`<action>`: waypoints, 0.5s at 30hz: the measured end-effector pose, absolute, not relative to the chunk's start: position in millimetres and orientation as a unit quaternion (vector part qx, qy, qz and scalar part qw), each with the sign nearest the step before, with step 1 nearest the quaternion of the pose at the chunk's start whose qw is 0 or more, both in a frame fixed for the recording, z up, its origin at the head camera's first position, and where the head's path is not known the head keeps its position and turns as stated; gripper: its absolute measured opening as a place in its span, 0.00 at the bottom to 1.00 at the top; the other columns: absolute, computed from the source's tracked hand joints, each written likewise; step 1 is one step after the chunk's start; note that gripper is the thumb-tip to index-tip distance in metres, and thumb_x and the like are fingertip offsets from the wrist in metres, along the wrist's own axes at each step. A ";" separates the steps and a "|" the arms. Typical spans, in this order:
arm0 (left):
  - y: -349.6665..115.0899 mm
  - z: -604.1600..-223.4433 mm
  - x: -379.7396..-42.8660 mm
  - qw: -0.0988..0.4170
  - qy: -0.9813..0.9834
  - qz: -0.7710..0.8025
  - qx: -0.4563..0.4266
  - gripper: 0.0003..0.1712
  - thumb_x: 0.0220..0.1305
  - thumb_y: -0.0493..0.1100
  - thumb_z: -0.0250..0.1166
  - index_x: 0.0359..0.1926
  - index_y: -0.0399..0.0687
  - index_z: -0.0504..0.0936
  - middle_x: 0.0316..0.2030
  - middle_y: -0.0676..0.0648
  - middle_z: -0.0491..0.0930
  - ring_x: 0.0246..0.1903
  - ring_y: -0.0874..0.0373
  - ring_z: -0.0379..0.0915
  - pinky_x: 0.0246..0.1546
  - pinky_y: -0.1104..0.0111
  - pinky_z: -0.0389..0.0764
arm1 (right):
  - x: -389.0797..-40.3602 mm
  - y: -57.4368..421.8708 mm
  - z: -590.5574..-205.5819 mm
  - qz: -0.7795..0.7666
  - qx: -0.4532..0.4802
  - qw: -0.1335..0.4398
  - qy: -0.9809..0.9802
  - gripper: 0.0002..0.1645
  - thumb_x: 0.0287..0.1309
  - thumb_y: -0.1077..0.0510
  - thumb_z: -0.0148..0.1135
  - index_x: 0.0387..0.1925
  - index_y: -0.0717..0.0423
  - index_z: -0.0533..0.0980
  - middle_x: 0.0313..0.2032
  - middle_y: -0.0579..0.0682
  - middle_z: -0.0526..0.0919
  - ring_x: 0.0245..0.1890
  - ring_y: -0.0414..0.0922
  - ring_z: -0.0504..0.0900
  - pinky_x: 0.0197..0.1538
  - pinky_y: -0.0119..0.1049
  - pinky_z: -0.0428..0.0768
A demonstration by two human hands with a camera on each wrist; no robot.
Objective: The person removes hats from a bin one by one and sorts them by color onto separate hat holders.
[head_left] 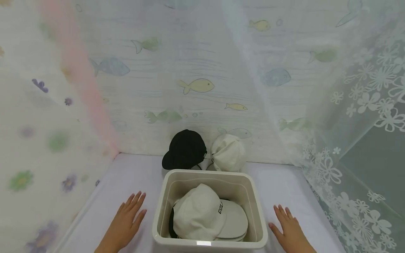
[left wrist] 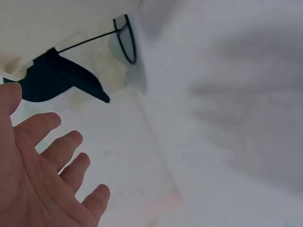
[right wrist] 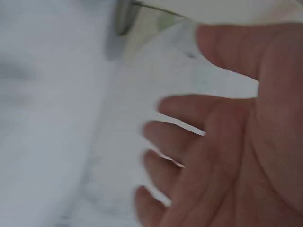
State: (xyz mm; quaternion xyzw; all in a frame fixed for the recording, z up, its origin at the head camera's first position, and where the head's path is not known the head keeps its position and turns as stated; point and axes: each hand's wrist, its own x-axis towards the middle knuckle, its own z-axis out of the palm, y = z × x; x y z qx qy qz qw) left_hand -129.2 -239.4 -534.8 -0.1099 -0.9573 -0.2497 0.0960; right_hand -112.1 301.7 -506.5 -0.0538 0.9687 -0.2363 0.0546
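Fingers spread, the left hand (head_left: 124, 223) is over the surface (head_left: 136, 172), near the bin (head_left: 159, 211). I see a black cap (head_left: 186, 149) behind the bin; inside the bin, a lettered cap (head_left: 197, 214) lies over more brims (head_left: 230, 240). Behind, to the right, sits a cream cap (head_left: 228, 153). Right of the bin, the right hand (head_left: 290, 232) also has its fingers spread.

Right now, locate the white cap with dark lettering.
Bottom centre in the head view, the lettered cap lies uppermost in the cream bin, between the left hand and right hand.

Left hand (head_left: 126, 220) and right hand (head_left: 288, 227) apart, both loosely outstretched
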 end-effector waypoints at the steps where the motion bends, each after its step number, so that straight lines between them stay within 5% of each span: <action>1: -237.7 -531.1 -128.1 0.098 -0.955 -0.254 -0.116 0.32 0.78 0.51 0.55 0.76 0.44 0.65 0.75 0.36 0.62 0.73 0.30 0.54 0.66 0.30 0.57 | -112.0 301.5 -496.8 -0.238 -0.064 0.068 0.967 0.44 0.72 0.47 0.59 0.72 0.76 0.59 0.70 0.79 0.58 0.70 0.80 0.51 0.62 0.82 0.54; 4: -232.9 -520.7 -123.5 0.117 -0.951 -0.250 -0.143 0.31 0.78 0.49 0.55 0.77 0.49 0.64 0.75 0.40 0.63 0.74 0.34 0.55 0.75 0.38 0.48 | -109.1 299.1 -467.6 -0.248 -0.088 0.098 0.960 0.43 0.70 0.46 0.60 0.72 0.74 0.61 0.70 0.76 0.63 0.71 0.78 0.54 0.64 0.79 0.58; 9: -228.7 -501.9 -117.4 0.175 -0.939 -0.194 -0.222 0.32 0.76 0.47 0.57 0.78 0.54 0.63 0.74 0.46 0.66 0.79 0.56 0.45 0.76 0.73 0.26 | -100.8 282.7 -422.1 -0.260 -0.124 0.112 0.951 0.44 0.69 0.38 0.59 0.75 0.61 0.63 0.73 0.64 0.66 0.74 0.71 0.55 0.67 0.74 0.60; 11: -228.0 -494.7 -117.0 0.190 -0.932 -0.171 -0.257 0.34 0.75 0.47 0.58 0.78 0.54 0.63 0.75 0.47 0.65 0.80 0.62 0.41 0.76 0.74 0.25 | -100.1 272.5 -405.5 -0.246 -0.151 0.109 0.951 0.45 0.69 0.35 0.57 0.76 0.56 0.63 0.74 0.59 0.65 0.75 0.67 0.57 0.67 0.71 0.62; 15: -225.1 -483.5 -119.2 0.212 -0.908 -0.140 -0.332 0.35 0.74 0.49 0.58 0.78 0.50 0.62 0.76 0.48 0.63 0.78 0.54 0.49 0.79 0.67 0.32 | -102.8 251.8 -381.6 -0.196 -0.240 0.094 0.946 0.42 0.71 0.32 0.51 0.76 0.50 0.64 0.74 0.51 0.67 0.75 0.58 0.63 0.67 0.62 0.69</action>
